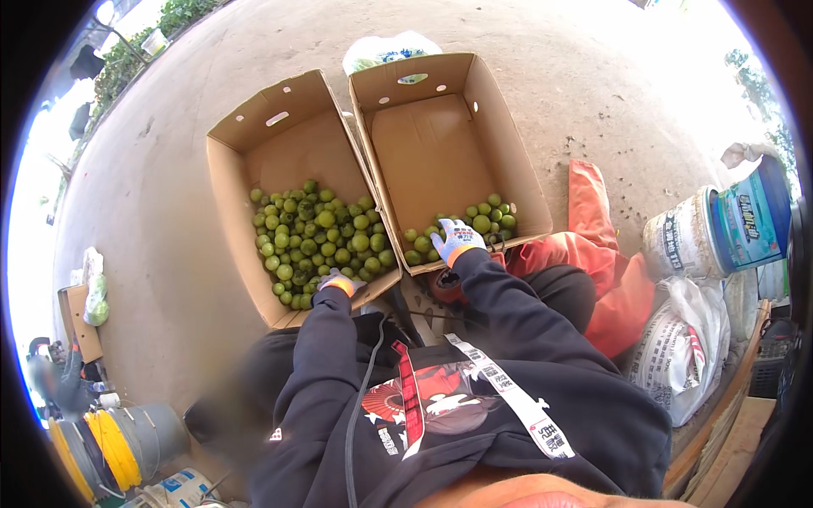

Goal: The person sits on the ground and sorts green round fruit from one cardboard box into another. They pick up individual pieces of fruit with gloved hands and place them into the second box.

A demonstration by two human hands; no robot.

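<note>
Two open cardboard boxes stand side by side on the ground. Many round green fruits (308, 235) fill the near half of the left cardboard box (228, 190). My left hand (338, 280), in a grey glove with an orange cuff, rests at the near edge of that pile; whether it grips a fruit cannot be seen. In the right cardboard box (438, 136) a smaller group of green fruits (486, 216) lies along the near wall. My right hand (458, 239), in a grey-blue glove, reaches over that wall onto those fruits; its palm side is hidden.
A white plastic bag (390, 51) lies behind the right box. Red-orange cloth (610, 279) is at my right, with buckets (683, 235) and a white sack (679, 349) beyond. Cable reels (114, 447) stand at lower left, near another person (67, 381).
</note>
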